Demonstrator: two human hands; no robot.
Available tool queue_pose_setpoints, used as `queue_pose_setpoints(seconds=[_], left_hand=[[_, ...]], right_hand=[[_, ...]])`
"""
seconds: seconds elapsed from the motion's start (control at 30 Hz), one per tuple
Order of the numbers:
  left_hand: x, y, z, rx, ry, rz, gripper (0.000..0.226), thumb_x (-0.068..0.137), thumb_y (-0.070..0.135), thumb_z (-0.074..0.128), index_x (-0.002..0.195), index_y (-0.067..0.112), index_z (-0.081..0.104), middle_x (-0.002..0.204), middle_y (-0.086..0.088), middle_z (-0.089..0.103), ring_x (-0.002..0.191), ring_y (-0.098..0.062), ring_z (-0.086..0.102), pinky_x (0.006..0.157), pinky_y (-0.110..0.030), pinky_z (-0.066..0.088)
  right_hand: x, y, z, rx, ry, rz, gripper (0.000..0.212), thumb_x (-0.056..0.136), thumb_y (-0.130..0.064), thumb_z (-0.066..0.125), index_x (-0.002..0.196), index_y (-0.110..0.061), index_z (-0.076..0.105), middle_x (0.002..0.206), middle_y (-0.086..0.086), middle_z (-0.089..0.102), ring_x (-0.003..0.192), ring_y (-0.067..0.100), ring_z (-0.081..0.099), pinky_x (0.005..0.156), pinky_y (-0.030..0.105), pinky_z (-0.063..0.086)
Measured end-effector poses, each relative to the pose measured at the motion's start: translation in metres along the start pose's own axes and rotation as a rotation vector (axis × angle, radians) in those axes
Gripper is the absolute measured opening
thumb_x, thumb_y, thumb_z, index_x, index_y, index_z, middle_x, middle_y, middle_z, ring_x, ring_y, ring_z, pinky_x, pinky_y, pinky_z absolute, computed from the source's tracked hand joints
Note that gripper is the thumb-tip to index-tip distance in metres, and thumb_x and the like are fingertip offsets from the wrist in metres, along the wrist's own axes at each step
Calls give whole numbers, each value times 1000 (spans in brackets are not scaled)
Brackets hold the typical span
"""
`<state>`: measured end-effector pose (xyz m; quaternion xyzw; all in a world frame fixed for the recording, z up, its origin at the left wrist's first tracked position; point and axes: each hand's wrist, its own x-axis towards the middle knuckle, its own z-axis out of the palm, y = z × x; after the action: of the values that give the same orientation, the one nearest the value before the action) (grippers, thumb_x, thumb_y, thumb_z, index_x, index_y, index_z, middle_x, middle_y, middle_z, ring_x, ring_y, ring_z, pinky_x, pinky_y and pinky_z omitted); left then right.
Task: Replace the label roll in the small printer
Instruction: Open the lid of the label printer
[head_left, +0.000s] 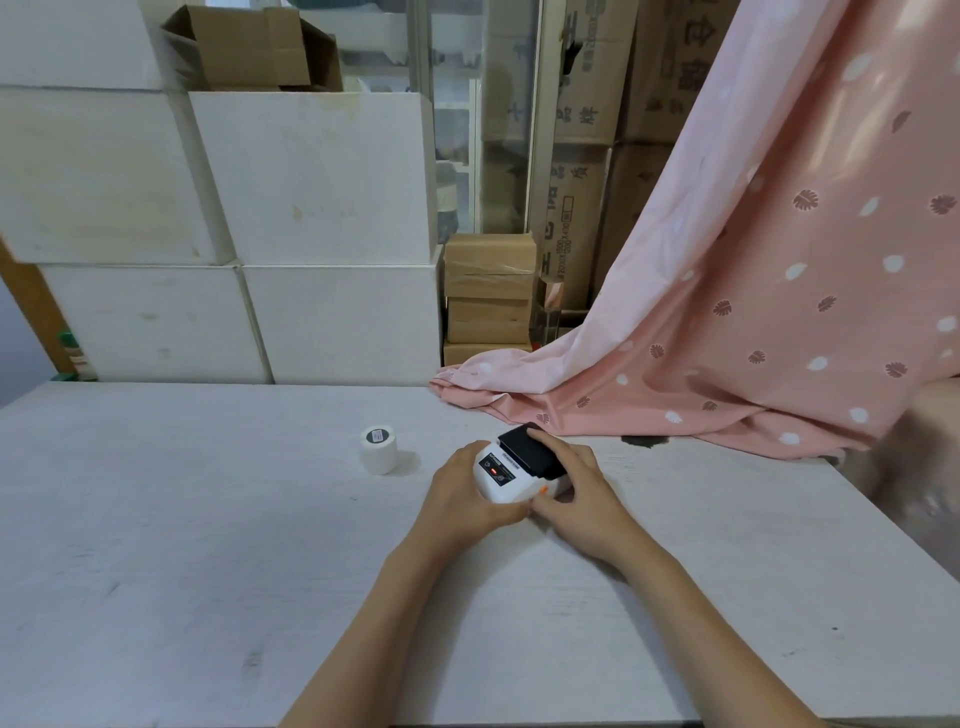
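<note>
White boxes and a pink curtain back the pale table. Near its middle sits the small white printer with a black lid, clasped by the left hand and right hand. A white label roll stands upright to its left.

The small printer is lying on the white table, a little right of the middle. Its body is white with rounded corners, and a black lid is covering the far part of its top. On the near part a label with a small red mark is showing, and an orange spot is showing at the near right edge. It is sitting turned at an angle. The label roll is standing upright on its end, to the left of the printer and apart from it. It is white, with a dark core showing at the top.
</note>
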<state>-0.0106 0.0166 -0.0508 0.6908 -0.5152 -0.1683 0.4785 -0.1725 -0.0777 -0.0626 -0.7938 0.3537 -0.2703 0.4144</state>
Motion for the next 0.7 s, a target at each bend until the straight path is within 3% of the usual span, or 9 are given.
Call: queue_pose_setpoints(seconds=[0.1,0.2,0.3,0.4,0.5,0.6,0.7], left_hand=[[-1,0,0,5,3,6,59,58,43,88,108,39,57,107,16,63,99,-1,62,85,-30,54],[-2,0,-1,4,-15,6,58,60,45,87,108,38,56,107,15,63,99,-1,62,84,-29,55],[-1,0,-3,10,-34,4,58,59,44,86,107,41,54,108,15,62,99,-2,62,83,-26,54],[-1,-2,-3,12,-41,2,61,58,42,85,110,41,54,109,16,61,100,-1,61,84,-28,54],[-2,-2,-3,-2,-35,9,60,57,44,86,109,40,56,107,17,62,97,2,61,82,-27,54],[-2,0,-3,-18,-20,9,55,57,53,86,103,40,58,103,16,65,93,1,64,79,-26,55],[-3,1,-4,-37,-16,4,57,56,51,87,104,41,58,104,17,65,94,2,63,80,-24,54]], right_hand=[[1,-2,-5,-59,-53,-2,82,87,-21,71,152,-57,38,140,-10,43,107,6,61,104,22,47],[13,-14,-30,-124,-203,2,90,87,-27,78,158,-52,28,148,-9,41,127,10,55,114,30,44],[32,-32,-53,-270,-313,10,93,81,-32,85,158,-50,35,148,-10,48,129,14,57,108,32,51],[41,-37,-55,-378,-273,31,90,73,-36,89,153,-46,48,145,-10,59,115,16,64,100,36,56],[35,-33,-52,-362,-256,18,79,81,-30,85,152,-40,53,136,-10,65,109,14,65,92,28,52],[20,-23,-47,-175,-103,-11,53,94,-27,71,146,-37,61,128,-11,72,109,10,68,85,23,49],[13,-8,-39,-87,113,4,28,106,-29,55,127,-29,73,109,-2,79,105,21,71,92,36,55]])
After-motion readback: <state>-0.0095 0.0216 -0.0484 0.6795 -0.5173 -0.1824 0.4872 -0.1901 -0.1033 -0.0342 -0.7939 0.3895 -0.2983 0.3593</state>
